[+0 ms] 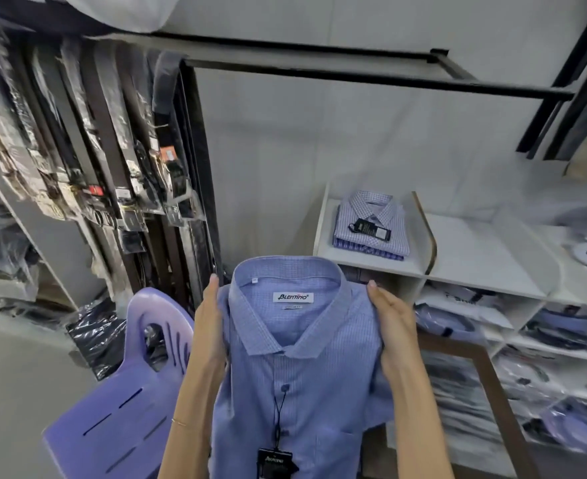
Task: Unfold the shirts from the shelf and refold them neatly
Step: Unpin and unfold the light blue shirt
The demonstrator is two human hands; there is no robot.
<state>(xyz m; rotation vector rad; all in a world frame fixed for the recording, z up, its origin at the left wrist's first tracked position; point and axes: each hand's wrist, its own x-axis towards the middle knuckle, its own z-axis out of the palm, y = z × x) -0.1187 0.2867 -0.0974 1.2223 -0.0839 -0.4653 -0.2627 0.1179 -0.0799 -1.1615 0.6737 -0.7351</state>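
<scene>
Between two hands (212,326), one blue shirt (302,357)

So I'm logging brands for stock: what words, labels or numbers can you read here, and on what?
"BLENTINO": white neck label inside the collar of the blue shirt held up by the left hand and right hand.
Strip under that label: too small.
Size tab: too small.
Black hang tag: blurred.
Tag on folded checked shirt: unreadable.
Belt tags: unreadable.
</scene>
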